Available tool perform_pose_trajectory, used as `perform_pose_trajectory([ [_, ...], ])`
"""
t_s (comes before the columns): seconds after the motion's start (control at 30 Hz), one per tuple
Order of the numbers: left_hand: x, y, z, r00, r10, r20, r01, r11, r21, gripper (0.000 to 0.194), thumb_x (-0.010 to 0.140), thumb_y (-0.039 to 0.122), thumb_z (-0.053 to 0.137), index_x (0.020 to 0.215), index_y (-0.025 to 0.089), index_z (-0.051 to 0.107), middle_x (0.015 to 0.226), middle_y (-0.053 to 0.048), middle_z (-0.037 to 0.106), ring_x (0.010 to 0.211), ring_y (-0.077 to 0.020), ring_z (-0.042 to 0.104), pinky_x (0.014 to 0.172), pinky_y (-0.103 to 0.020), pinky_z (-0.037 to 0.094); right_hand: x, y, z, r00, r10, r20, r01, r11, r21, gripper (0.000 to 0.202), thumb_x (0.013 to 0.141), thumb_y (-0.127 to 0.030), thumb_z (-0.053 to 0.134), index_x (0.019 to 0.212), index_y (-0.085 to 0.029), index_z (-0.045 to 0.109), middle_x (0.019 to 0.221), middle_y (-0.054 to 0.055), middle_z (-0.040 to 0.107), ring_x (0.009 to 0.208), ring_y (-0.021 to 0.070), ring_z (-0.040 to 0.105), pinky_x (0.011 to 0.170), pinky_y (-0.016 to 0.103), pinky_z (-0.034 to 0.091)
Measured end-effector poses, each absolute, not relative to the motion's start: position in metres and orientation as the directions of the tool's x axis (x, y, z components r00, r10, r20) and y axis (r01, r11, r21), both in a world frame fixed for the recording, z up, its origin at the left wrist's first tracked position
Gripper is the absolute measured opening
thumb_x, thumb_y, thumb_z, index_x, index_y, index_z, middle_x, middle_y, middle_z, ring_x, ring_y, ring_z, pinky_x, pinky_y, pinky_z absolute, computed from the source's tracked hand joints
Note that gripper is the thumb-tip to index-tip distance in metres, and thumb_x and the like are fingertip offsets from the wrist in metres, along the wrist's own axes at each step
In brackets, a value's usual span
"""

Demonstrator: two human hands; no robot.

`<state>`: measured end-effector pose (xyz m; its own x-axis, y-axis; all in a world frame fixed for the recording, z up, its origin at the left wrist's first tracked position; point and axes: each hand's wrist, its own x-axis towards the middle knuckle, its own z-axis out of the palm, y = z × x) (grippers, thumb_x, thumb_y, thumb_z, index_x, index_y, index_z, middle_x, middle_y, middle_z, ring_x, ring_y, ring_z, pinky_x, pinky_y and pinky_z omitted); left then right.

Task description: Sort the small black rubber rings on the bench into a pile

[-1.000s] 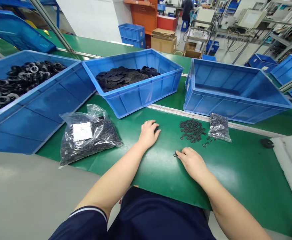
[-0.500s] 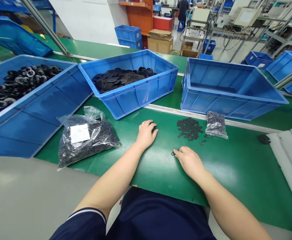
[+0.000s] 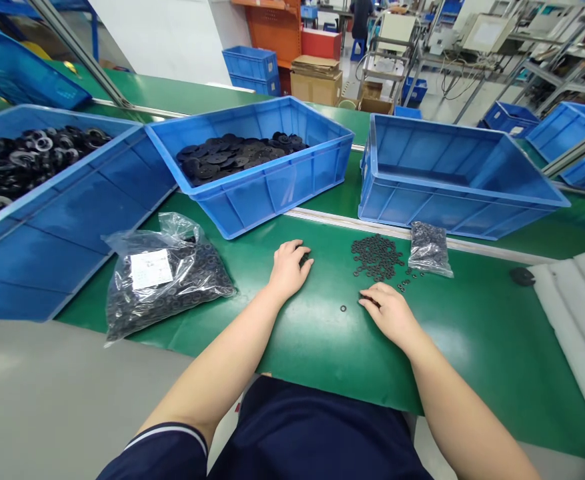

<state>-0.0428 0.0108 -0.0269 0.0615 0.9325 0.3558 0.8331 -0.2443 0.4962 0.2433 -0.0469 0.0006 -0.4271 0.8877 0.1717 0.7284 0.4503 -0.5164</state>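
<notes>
A small black ring lies alone on the green table, left of my right hand. That hand is low over the table just below a pile of small black rings. Its thumb and fingers are drawn together, with something dark between them that is too small to make out. My left hand rests on the table left of the pile, fingers curled. Something dark shows between its thumb and forefinger, mostly hidden. A few loose rings lie beside the pile, near a small clear bag of dark parts.
A large clear bag of black rings, with a white label, sits on the left. Blue bins stand behind: one with black rings, one with black discs, and another bin at right. White foam sheets edge the right side.
My right hand has moved right and slightly up, away from the single ring, which now lies free on the table. My left hand has stayed nearly still. The view has shifted slightly.
</notes>
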Motion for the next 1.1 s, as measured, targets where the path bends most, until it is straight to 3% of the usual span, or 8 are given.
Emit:
perform_pose_trajectory([
  [0.23,-0.044,0.012,-0.027,0.065,0.929,0.364,0.833,-0.251,0.493,0.022,0.089,0.028,0.064,0.11,0.021,0.068,0.13,-0.012,0.061,0.123,-0.0298,0.051,0.103,-0.048,0.042,0.237,-0.038,-0.006,-0.396,0.895,0.208,0.782,0.447,-0.434,0.026,0.098,-0.027,0.049,0.094,-0.019,0.073,0.089,0.008,0.068,0.086,0.0214,0.063,0.083,0.034,0.051],
  [0.47,-0.043,0.012,-0.026,0.064,0.942,0.328,0.836,-0.23,0.498,0.022,0.09,0.03,0.064,0.11,0.022,0.067,0.133,-0.011,0.059,0.126,-0.0307,0.049,0.104,-0.048,0.041,0.24,-0.015,-0.007,-0.127,0.964,0.233,0.843,0.229,-0.486,0.024,0.092,-0.032,0.055,0.08,-0.02,0.073,0.081,0.007,0.07,0.078,0.0215,0.065,0.078,0.034,0.05],
  [0.63,-0.044,0.012,-0.026,0.064,0.944,0.325,0.835,-0.229,0.501,0.022,0.089,0.03,0.063,0.109,0.022,0.067,0.132,-0.011,0.06,0.125,-0.0309,0.05,0.105,-0.048,0.04,0.249,-0.026,-0.005,-0.141,0.941,0.306,0.805,0.289,-0.518,0.029,0.095,-0.03,0.047,0.099,-0.019,0.075,0.091,0.008,0.072,0.085,0.0215,0.066,0.084,0.034,0.052],
  [0.77,-0.044,0.012,-0.027,0.062,0.937,0.344,0.829,-0.24,0.505,0.021,0.089,0.03,0.064,0.108,0.022,0.068,0.131,-0.011,0.061,0.124,-0.0303,0.05,0.105,-0.048,0.04,0.246,-0.045,-0.001,-0.246,0.934,0.26,0.891,0.324,-0.318,0.038,0.098,-0.028,0.043,0.121,-0.018,0.071,0.095,0.01,0.067,0.084,0.021,0.063,0.075,0.032,0.051],
  [0.83,-0.044,0.012,-0.026,0.062,0.935,0.35,0.828,-0.244,0.505,0.021,0.089,0.03,0.063,0.108,0.022,0.068,0.131,-0.011,0.061,0.124,-0.0303,0.051,0.105,-0.048,0.041,0.241,-0.05,0.0,-0.259,0.946,0.194,0.933,0.297,-0.203,0.038,0.098,-0.028,0.043,0.123,-0.019,0.071,0.092,0.01,0.065,0.079,0.0205,0.06,0.066,0.03,0.048],
  [0.9,-0.043,0.012,-0.026,0.061,0.935,0.349,0.826,-0.243,0.508,0.021,0.089,0.029,0.064,0.108,0.022,0.068,0.131,-0.012,0.061,0.124,-0.0304,0.051,0.105,-0.049,0.041,0.235,-0.049,0.0,-0.251,0.955,0.156,0.948,0.275,-0.163,0.037,0.098,-0.028,0.043,0.12,-0.018,0.072,0.089,0.01,0.064,0.079,0.0209,0.06,0.062,0.029,0.047],
  [1.1,-0.043,0.011,-0.023,0.057,0.947,0.315,0.829,-0.221,0.514,0.021,0.089,0.031,0.063,0.108,0.022,0.068,0.132,-0.012,0.06,0.125,-0.0311,0.05,0.105,-0.05,0.04,0.245,-0.048,0.004,-0.214,0.958,0.189,0.892,0.271,-0.363,0.031,0.097,-0.031,0.05,0.113,-0.016,0.072,0.094,0.01,0.069,0.086,0.0222,0.065,0.081,0.034,0.052],
])
